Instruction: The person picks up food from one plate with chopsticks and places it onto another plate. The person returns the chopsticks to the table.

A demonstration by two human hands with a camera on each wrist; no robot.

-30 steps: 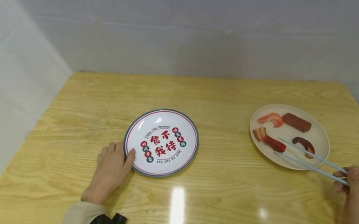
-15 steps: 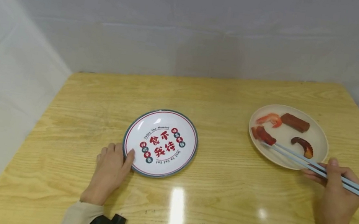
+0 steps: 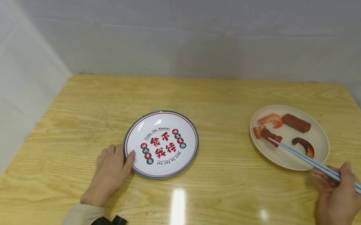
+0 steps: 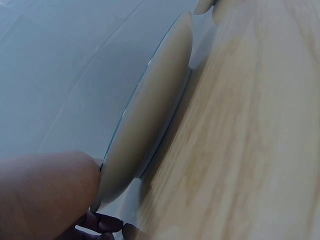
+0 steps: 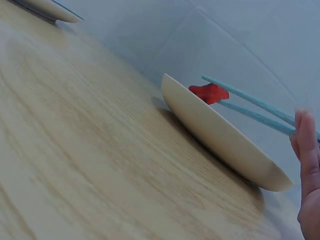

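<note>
Head view: chopsticks drawn together at the red piece

Item 1. Chopsticks [image 3: 327, 171], pale blue, gripped in the right hand [image 3: 340, 198]. A second ago I logged their tips well parted about the red piece [image 3: 267, 134]; now the sticks run nearly side by side, tips at its right end. Right wrist view shows red between them, so I enter the grip as pinching that piece.

Item 2. Red piece, pale at its left end. Location: left side of the beige plate [image 3: 285, 160]. The pale end, hard to make out half a second ago, shows again; I take that as a roll between the tips. Whether the piece is clear of the plate I cannot tell. My reading: a hold has been won for picking up, though it may be too near one end to be steady.

Item 3. White plate [image 3: 185, 128], printed. The left hand [image 3: 111, 166] pinches its rim, thumb on top; no change recorded.

Item 4. Also on the beige plate: shrimp [image 3: 276, 119], brown slab [image 3: 296, 122], dark curl [image 3: 306, 145], the last just beyond the sticks.
</note>
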